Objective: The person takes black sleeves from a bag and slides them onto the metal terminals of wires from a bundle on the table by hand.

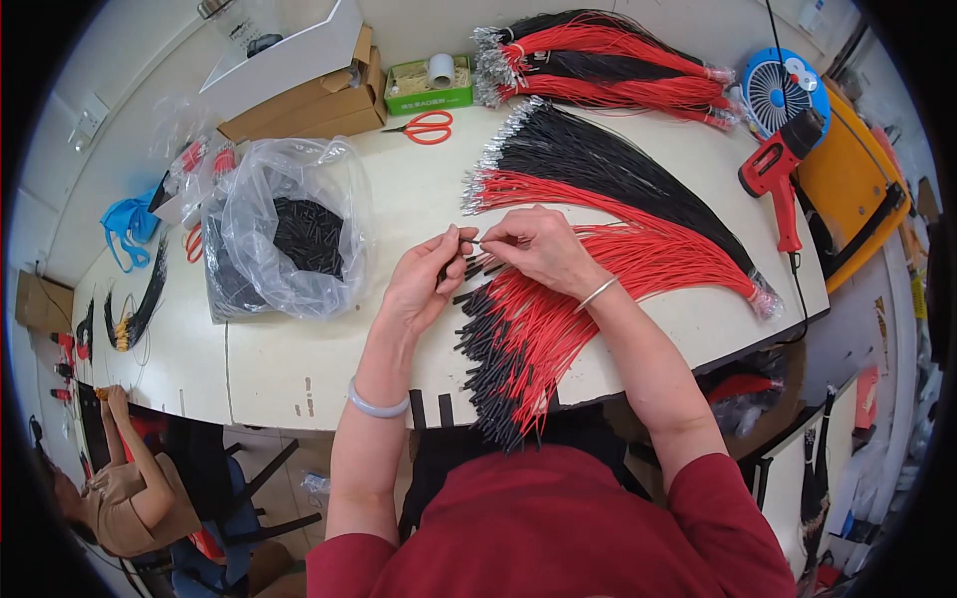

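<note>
Above the table's middle, my left hand (427, 274) has its fingers closed round small black tubes (446, 269). My right hand (538, 249) pinches the tip of a thin wire (477, 241) against the left fingertips. Under and beside my right hand lies a fan of red wires (568, 309), many with black sleeves (490, 389) on their near ends. Behind it spreads a bundle of black wires (608, 169) with silvery ends. To the left, a clear plastic bag (344, 189) holds a heap of short black tubes (307, 237).
Orange-handled scissors (429, 128), a green box (429, 100) and a cardboard box (309, 110) stand behind. More wire bundles (608, 65) lie at the back. A red heat gun (773, 174) and blue fan (783, 95) are right. A co-worker (140, 488) sits lower left.
</note>
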### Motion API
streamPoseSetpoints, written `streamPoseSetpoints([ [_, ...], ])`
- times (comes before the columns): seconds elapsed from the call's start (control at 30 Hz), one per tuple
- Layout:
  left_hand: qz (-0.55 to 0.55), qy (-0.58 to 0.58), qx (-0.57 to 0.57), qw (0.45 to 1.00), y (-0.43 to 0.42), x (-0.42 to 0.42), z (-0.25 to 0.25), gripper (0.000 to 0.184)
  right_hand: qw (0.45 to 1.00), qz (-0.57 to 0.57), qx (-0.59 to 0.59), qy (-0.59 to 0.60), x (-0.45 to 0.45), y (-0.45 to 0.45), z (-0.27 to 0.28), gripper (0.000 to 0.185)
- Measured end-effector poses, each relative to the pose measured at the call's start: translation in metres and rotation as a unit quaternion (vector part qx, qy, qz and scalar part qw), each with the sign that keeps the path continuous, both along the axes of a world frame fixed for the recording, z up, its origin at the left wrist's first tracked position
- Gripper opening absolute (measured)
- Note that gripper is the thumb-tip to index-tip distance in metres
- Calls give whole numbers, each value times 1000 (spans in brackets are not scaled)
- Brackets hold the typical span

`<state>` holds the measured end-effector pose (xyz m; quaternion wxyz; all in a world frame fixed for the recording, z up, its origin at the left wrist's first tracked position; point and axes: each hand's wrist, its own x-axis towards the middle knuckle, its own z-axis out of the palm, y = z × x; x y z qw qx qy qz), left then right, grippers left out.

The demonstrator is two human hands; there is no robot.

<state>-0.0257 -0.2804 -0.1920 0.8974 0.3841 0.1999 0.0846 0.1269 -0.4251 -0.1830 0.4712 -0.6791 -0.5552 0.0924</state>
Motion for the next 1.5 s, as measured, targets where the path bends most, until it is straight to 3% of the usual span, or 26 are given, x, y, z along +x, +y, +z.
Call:
streamPoseSetpoints([
  [0.17, 101, 5, -24, 995, 10, -2, 0, 28, 999, 2, -19, -32, 21, -8, 1, 14],
  [0.27, 98, -5, -45, 994, 16, -4, -7, 28, 973, -174, -47, -144, 49, -16, -6, 15],
  [0.33, 97, -14, -65, 993, 17, -4, -13, 29, 925, -272, -171, -203, 57, -21, -10, 13],
  [0.37, 94, -15, -66, 993, 17, -4, -15, 29, 924, -275, -171, -204, 58, -22, -11, 13],
  [0.5, 98, -19, -81, 992, 17, -4, -18, 28, 943, -240, -173, -151, 62, -22, -13, 12],
  [0.7, 139, 35, -41, 989, 3, -3, 2, 26, 956, -207, -127, -162, 54, -21, -7, 15],
  [0.87, 112, 2, -40, 993, 3, -2, -3, 27, 955, -229, -20, -186, 40, -10, -3, 12],
  [1.03, 90, -7, -12, 996, 3, -1, -8, 26, 956, -176, 90, -218, 21, -2, -2, 10],
  [1.2, 85, 8, 7, 996, -6, 0, 0, 24, 990, -74, 100, -72, 2, 7, -3, 11],
  [1.5, 82, 10, 18, 996, -15, 5, 2, 23, 997, -36, 30, 67, 0, 2, 2, 11],
])
